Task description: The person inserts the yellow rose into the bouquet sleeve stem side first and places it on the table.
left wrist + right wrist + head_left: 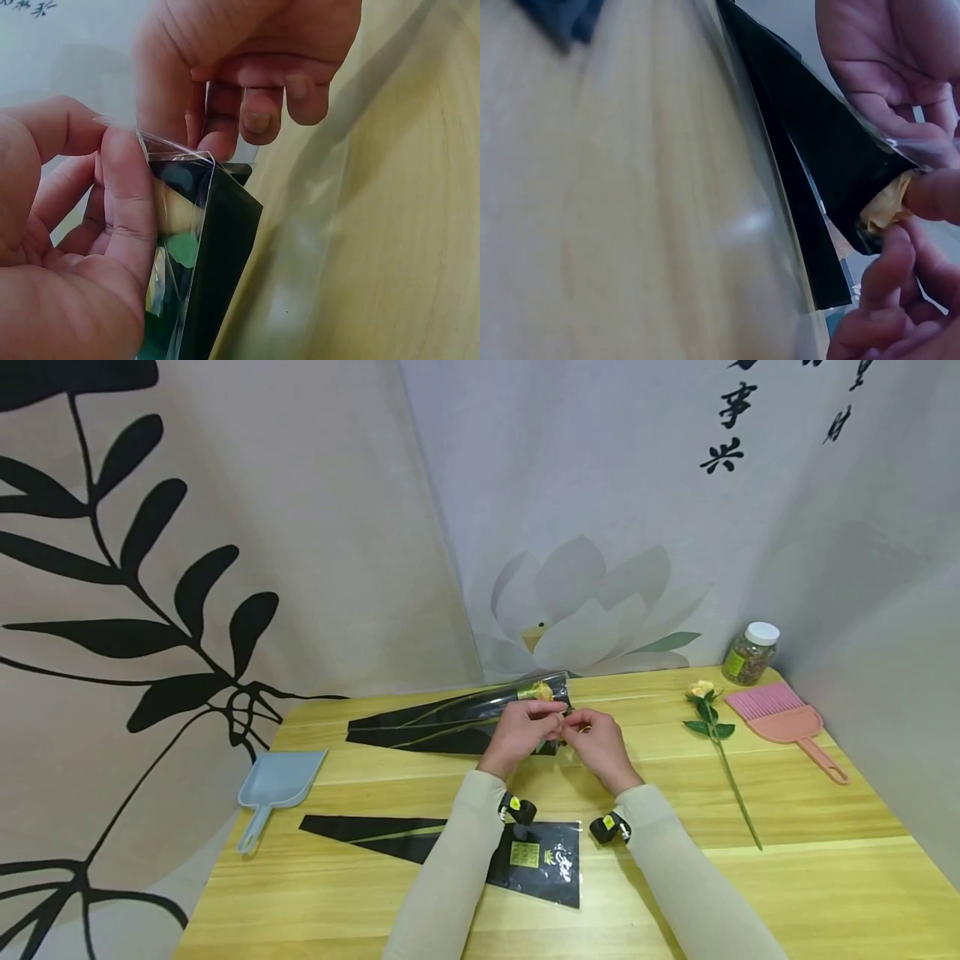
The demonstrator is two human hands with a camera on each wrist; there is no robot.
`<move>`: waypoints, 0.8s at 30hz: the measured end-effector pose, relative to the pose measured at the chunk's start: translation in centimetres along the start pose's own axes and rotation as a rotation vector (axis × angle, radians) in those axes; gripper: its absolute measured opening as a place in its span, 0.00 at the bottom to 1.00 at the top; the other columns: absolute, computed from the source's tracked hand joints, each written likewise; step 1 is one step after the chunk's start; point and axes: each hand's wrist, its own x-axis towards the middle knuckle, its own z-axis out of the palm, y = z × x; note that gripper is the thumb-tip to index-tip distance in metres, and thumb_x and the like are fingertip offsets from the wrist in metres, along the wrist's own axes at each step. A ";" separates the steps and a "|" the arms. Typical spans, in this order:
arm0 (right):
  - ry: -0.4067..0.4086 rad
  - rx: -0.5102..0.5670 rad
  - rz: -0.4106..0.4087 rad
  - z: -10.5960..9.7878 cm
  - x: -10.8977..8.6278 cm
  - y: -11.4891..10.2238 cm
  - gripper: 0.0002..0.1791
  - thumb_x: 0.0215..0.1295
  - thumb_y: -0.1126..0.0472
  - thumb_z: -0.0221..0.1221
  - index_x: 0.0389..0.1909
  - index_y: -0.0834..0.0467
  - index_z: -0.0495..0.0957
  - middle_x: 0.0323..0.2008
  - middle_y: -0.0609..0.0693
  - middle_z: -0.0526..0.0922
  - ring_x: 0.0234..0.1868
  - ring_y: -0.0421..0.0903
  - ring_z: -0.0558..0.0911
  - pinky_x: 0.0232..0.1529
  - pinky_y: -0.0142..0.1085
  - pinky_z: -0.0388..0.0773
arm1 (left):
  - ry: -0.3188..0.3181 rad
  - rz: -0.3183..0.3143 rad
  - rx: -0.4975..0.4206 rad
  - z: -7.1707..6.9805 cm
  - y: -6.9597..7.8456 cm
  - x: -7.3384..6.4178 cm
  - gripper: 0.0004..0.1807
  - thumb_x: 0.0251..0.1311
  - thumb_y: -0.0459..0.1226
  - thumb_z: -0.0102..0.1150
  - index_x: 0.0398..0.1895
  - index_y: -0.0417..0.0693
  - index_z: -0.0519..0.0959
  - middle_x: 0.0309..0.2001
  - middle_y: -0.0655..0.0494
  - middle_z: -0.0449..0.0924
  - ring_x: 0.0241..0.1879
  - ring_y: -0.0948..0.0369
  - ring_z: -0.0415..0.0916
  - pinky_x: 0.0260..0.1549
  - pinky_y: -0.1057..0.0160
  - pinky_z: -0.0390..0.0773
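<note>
My left hand [517, 735] pinches the clear film [124, 127] at the mouth of a black-backed flower sleeve [225, 247]. A yellow rose [886, 204] lies inside, its bloom at the sleeve's wide end. My right hand [597, 747] is at that same opening, thumb and finger on the petals in the right wrist view. Beside it on the table, a second wrapped rose [537, 692] lies in its own sleeve, partly behind my left hand. Both sleeves point their narrow ends left.
An empty-looking black sleeve [551, 864] lies in front, under my left forearm. At right are a loose yellow rose [707, 693], a pink dustpan [783, 723] with a pink comb-like piece, and a white-lidded jar [750, 653]. A blue dustpan [281, 779] lies at left.
</note>
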 end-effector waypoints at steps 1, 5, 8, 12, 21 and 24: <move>0.001 0.002 0.002 0.1 0.0 0.1 0.12 0.71 0.59 0.66 0.44 0.64 0.87 0.39 0.56 0.88 0.34 0.43 0.79 0.30 0.30 0.76 | -0.001 -0.001 0.000 0.0 0.0 0.0 0.16 0.71 0.32 0.62 0.59 0.41 0.87 0.45 0.53 0.91 0.40 0.61 0.88 0.41 0.63 0.89; -0.009 0.017 0.008 0.3 0.2 0.5 0.12 0.71 0.59 0.66 0.44 0.65 0.89 0.36 0.55 0.90 0.32 0.40 0.81 0.30 0.30 0.76 | -0.009 -0.003 -0.009 0.1 -0.1 -0.1 0.16 0.71 0.32 0.62 0.58 0.42 0.88 0.42 0.52 0.91 0.36 0.62 0.86 0.37 0.64 0.87; -0.014 0.020 0.013 0.4 0.4 0.9 0.11 0.69 0.61 0.66 0.43 0.64 0.90 0.34 0.54 0.90 0.31 0.40 0.81 0.30 0.31 0.76 | -0.016 -0.001 -0.017 0.2 -0.1 -0.1 0.16 0.70 0.33 0.62 0.58 0.43 0.88 0.42 0.50 0.91 0.35 0.61 0.85 0.36 0.62 0.86; -0.015 0.014 0.016 0.4 0.5 1.1 0.10 0.68 0.62 0.66 0.43 0.63 0.91 0.36 0.55 0.91 0.32 0.41 0.80 0.32 0.31 0.76 | -0.017 -0.005 -0.026 0.2 -0.2 -0.2 0.16 0.70 0.33 0.62 0.57 0.43 0.88 0.43 0.50 0.91 0.37 0.62 0.86 0.40 0.62 0.88; -0.083 -0.023 0.033 0.2 0.6 1.1 0.11 0.69 0.59 0.67 0.42 0.62 0.92 0.32 0.50 0.91 0.24 0.42 0.69 0.24 0.32 0.64 | -0.026 0.013 -0.031 0.2 -0.4 0.0 0.16 0.70 0.32 0.62 0.57 0.39 0.87 0.45 0.52 0.91 0.38 0.63 0.87 0.40 0.66 0.89; -0.092 -0.038 0.024 0.2 0.6 1.0 0.11 0.68 0.60 0.67 0.42 0.63 0.92 0.30 0.49 0.90 0.24 0.42 0.69 0.25 0.32 0.65 | -0.026 0.005 -0.041 0.2 -0.5 0.0 0.15 0.70 0.32 0.63 0.57 0.40 0.88 0.46 0.52 0.91 0.39 0.63 0.87 0.41 0.66 0.88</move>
